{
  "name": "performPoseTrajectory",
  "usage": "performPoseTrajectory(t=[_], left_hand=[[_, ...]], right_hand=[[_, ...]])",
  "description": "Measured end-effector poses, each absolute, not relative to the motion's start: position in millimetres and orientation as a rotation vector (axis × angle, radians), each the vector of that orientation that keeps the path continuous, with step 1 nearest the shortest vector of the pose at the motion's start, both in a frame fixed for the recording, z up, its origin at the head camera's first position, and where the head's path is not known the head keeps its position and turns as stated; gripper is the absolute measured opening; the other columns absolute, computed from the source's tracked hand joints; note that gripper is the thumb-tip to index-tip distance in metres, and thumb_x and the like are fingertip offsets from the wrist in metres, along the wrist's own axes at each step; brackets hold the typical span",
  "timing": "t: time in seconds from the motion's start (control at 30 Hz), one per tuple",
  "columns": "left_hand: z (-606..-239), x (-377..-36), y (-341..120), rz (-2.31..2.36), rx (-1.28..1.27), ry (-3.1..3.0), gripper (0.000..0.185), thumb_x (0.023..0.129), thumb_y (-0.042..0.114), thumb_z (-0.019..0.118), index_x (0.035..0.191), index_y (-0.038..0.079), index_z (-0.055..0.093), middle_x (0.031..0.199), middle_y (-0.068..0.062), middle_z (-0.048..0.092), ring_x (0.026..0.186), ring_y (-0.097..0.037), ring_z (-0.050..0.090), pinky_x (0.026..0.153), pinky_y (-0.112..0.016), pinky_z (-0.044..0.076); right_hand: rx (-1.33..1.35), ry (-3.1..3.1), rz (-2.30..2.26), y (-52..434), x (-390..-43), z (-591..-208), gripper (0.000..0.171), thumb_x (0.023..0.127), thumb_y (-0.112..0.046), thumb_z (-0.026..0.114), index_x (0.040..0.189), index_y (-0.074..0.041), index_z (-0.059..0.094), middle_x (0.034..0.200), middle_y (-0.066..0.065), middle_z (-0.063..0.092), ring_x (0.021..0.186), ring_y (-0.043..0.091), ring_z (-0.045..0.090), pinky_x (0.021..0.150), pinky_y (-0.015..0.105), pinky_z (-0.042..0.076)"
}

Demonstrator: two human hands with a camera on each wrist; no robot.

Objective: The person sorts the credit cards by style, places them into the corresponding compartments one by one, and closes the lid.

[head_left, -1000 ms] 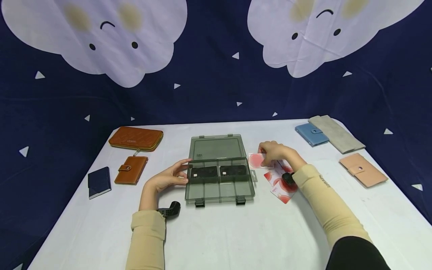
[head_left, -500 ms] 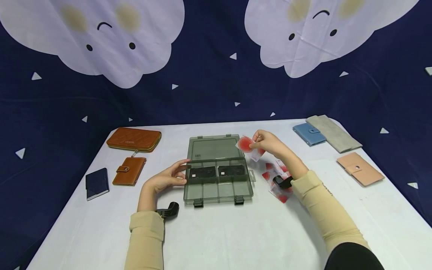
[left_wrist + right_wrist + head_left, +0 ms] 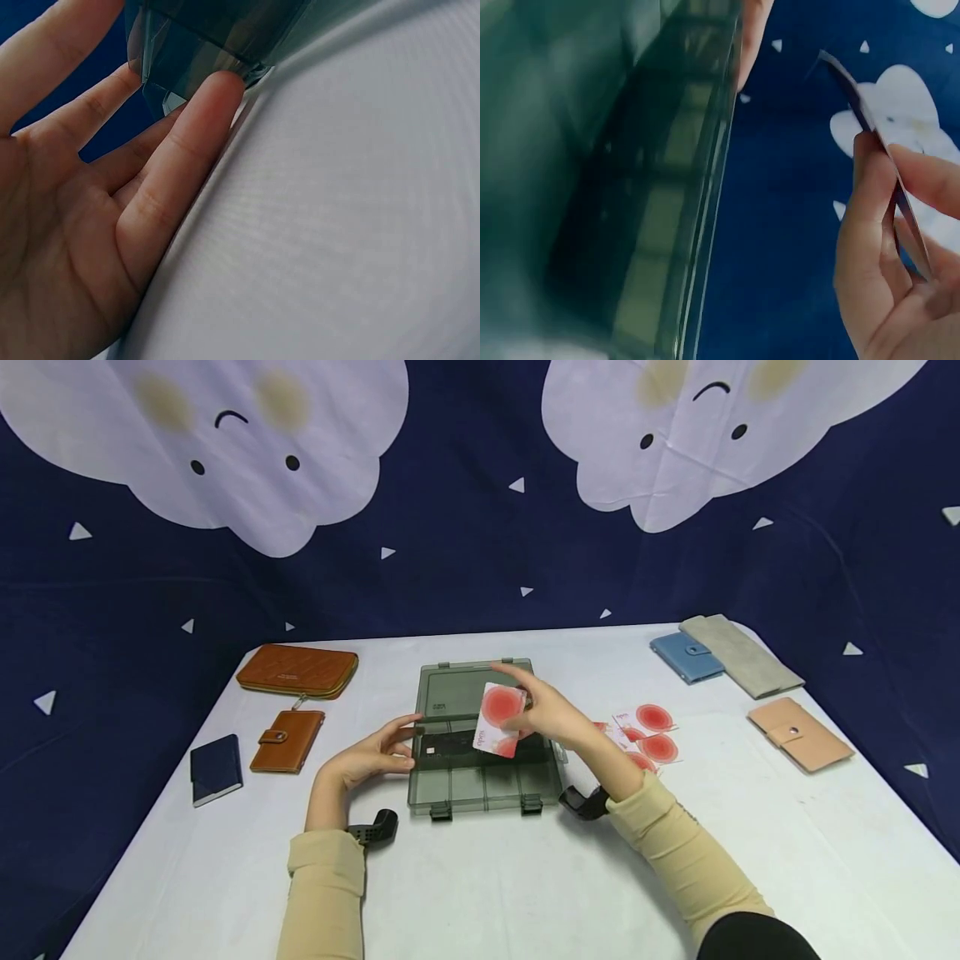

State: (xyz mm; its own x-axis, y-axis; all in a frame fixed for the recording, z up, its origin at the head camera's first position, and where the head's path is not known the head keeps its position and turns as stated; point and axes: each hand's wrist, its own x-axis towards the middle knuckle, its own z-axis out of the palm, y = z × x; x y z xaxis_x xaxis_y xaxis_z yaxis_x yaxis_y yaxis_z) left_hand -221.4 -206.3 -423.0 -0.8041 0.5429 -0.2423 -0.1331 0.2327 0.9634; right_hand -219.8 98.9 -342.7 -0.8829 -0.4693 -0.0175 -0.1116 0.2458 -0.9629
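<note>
My right hand [image 3: 553, 713] pinches a red-and-white card [image 3: 497, 718] above the green see-through divided box [image 3: 467, 789]. Seen edge-on in the right wrist view, the card [image 3: 905, 196] sits between thumb and fingers. The box lies with its lid [image 3: 456, 691] laid back, and a black card [image 3: 450, 744] with a small chip stands in its left middle compartment. The held card partly hides the compartment to the right. My left hand [image 3: 369, 755] rests against the box's left side with fingers spread; in the left wrist view its thumb [image 3: 202, 120] touches the wall.
Several red-and-white cards [image 3: 654, 718] lie overlapping right of the box. At left are a brown zip wallet [image 3: 298, 670], a brown card holder [image 3: 288, 741] and a navy booklet [image 3: 216, 768]. A blue wallet [image 3: 686, 657], grey wallet [image 3: 742, 657] and pink wallet [image 3: 800, 735] lie at right.
My right hand has lifted the red-and-white card from beside the box and carried it left over the compartments. My left hand has stayed at the box's left side.
</note>
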Motion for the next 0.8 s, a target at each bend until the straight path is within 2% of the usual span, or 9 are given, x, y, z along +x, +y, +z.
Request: performPoseTrajectory(t=[0.1,0.23,0.37,0.57,0.8], left_hand=[[-422,-221,-206,1.622,0.373,1.967,0.085,0.081,0.004,0.067,0.148,0.015,0.016,0.149,-0.023,0.012,0.095,-0.014,0.051,0.083,-0.029,0.044],[-422,-221,-206,1.63,0.379,1.955,0.085,0.081,0.004,0.067,0.148,0.014,0.015,0.149,-0.023,0.013,0.095,-0.014,0.051,0.082,-0.028,0.044],[-424,-222,-206,1.628,0.385,1.952,0.086,0.081,0.005,0.068,0.148,0.014,0.016,0.149,-0.023,0.013,0.097,-0.015,0.051,0.082,-0.028,0.045],[-426,-222,-207,1.614,0.368,1.959,0.085,0.081,0.008,0.069,0.148,0.017,0.017,0.149,-0.021,0.015,0.098,-0.016,0.05,0.084,-0.03,0.044],[-426,-222,-205,1.622,0.365,1.946,0.082,0.083,0.003,0.065,0.148,0.019,0.018,0.15,-0.018,0.018,0.101,-0.017,0.05,0.086,-0.033,0.044]], right_hand=[[-0.527,2.283,-1.626,89,-212,-346,0.066,0.077,0.01,0.063,0.136,-0.013,0.045,0.121,0.017,0.05,0.072,0.02,0.058,0.059,0.036,0.053],[-0.543,2.385,-1.56,76,-203,-354,0.045,0.083,0.0,0.064,0.125,-0.011,0.054,0.097,0.012,0.063,0.07,0.018,0.059,0.06,0.038,0.052],[-0.595,2.525,-1.428,66,-194,-362,0.026,0.087,-0.008,0.063,0.112,-0.009,0.059,0.08,0.004,0.068,0.067,0.012,0.059,0.061,0.031,0.048],[-0.701,2.559,-1.319,55,-186,-375,0.016,0.085,-0.009,0.066,0.1,-0.009,0.061,0.082,0.003,0.066,0.062,0.013,0.058,0.056,0.025,0.045],[-0.762,2.651,-1.029,46,-180,-381,0.011,0.085,-0.012,0.066,0.095,-0.01,0.062,0.068,-0.003,0.06,0.05,0.012,0.055,0.052,0.024,0.044]])
